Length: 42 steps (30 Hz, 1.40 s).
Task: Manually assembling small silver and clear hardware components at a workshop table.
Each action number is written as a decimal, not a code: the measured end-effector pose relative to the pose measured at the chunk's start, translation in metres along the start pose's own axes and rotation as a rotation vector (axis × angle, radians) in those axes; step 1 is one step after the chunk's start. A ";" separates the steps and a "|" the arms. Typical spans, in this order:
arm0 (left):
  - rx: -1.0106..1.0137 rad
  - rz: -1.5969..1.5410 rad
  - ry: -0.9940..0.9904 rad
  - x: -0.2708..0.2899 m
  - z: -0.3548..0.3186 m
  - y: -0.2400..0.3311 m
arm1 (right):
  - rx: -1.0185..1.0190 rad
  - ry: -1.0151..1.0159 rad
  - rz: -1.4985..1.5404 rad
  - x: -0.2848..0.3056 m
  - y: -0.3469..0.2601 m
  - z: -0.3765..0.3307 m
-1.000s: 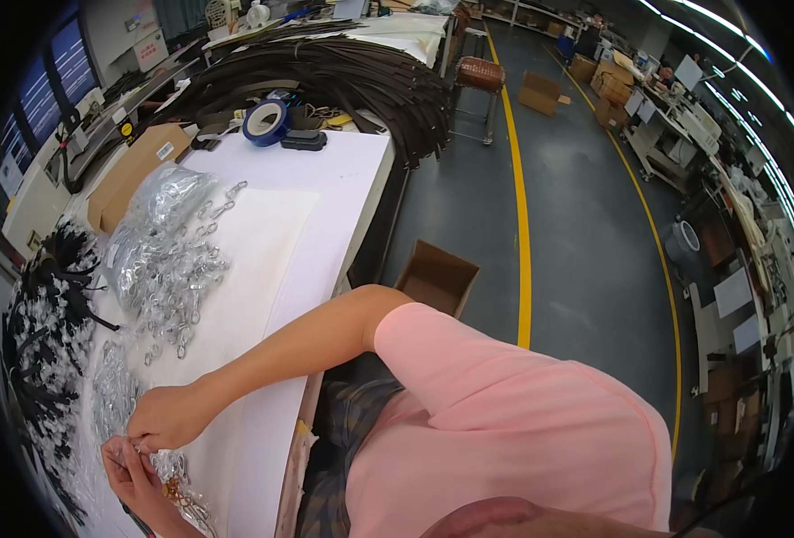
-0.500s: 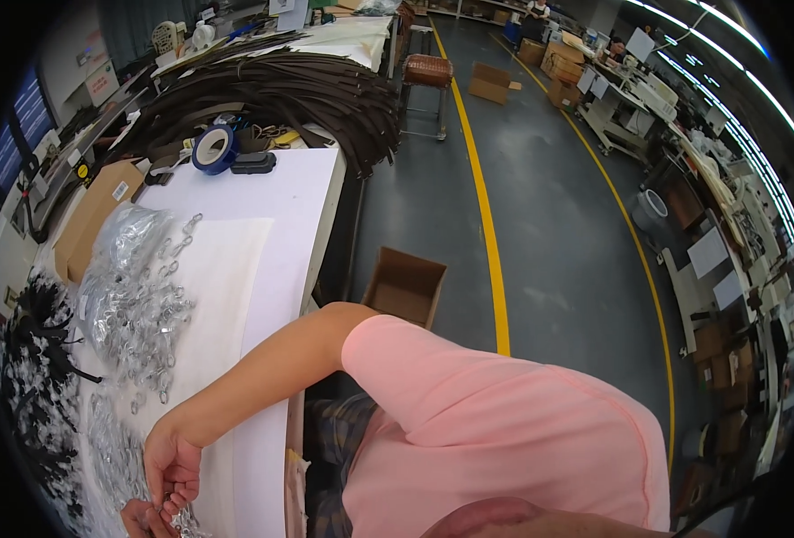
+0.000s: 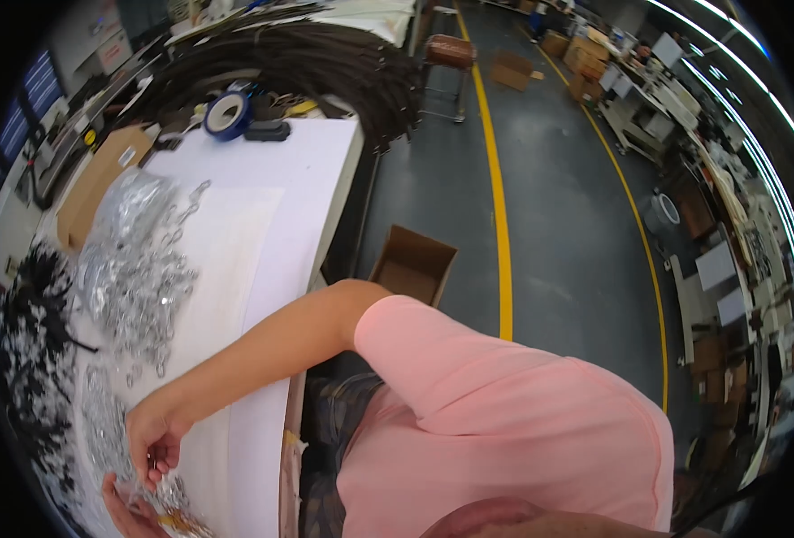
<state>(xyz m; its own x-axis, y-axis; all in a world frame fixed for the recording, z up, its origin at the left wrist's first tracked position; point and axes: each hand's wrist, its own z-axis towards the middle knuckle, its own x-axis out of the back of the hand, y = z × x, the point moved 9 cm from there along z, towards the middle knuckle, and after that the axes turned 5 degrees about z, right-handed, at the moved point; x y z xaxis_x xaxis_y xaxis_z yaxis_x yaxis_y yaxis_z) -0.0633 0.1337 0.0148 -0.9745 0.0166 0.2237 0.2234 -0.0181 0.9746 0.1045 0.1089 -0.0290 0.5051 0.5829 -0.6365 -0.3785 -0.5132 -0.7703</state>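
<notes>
My right hand (image 3: 156, 439) reaches in over the white table with its fingers curled down and the fingertips close together. Anything between them is too small or hidden to make out. Just below it, at the lower edge, my left hand (image 3: 130, 511) shows in part, its fingers stretched and apart. Beside the hands lie shiny silver metal pieces (image 3: 173, 491) and a gold-coloured patch (image 3: 182, 522) I cannot identify. Farther up the table spreads a heap of silver metal clasps (image 3: 146, 309) by a clear plastic bag (image 3: 132, 211). A long clear plastic bundle (image 3: 101, 412) lies left of my right hand.
Black strap pieces (image 3: 34, 341) pile at the left edge. Blue tape (image 3: 227, 117), a black case (image 3: 268, 131), a cardboard box (image 3: 105, 184) and dark brown straps (image 3: 325, 76) occupy the far end. An open carton (image 3: 412, 266) stands on the floor right of the table.
My hands, together half a second ago, have come apart; the right has lifted up and left. The whole view has shifted slightly.
</notes>
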 end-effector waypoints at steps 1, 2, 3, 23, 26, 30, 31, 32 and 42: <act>-0.180 0.285 -0.018 -0.008 -0.007 0.012 | -0.030 -0.025 0.022 -0.003 0.000 -0.008; -0.195 0.363 -0.137 -0.031 -0.019 0.031 | -0.029 0.014 0.024 -0.002 -0.002 -0.020; -0.225 0.331 -0.282 -0.064 -0.012 0.029 | -0.035 0.095 -0.005 0.014 -0.005 -0.040; -0.404 0.254 -0.648 -0.096 -0.061 0.060 | -0.083 -0.085 0.375 -0.015 0.003 -0.054; -0.394 0.212 -0.629 -0.093 -0.059 0.058 | -0.087 -0.107 0.343 -0.019 0.003 -0.054; -0.447 0.263 -0.615 -0.090 -0.057 0.061 | -0.078 -0.188 0.367 -0.028 0.008 -0.050; -0.469 0.278 -0.600 -0.089 -0.057 0.061 | -0.049 -0.178 0.359 -0.027 0.008 -0.050; -0.470 0.279 -0.597 -0.090 -0.056 0.056 | -0.051 -0.181 0.358 -0.027 0.010 -0.049; -0.491 0.458 -0.115 -0.066 -0.044 0.057 | 0.108 -0.031 0.476 -0.023 -0.018 -0.072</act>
<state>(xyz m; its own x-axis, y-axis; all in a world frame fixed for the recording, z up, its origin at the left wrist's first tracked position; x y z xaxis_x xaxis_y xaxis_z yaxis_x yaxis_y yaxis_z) 0.0129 0.0871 0.0549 -0.7695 0.0053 0.6386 0.5510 -0.4998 0.6682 0.1553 0.0597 0.0022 0.2335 0.3192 -0.9185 -0.6409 -0.6599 -0.3922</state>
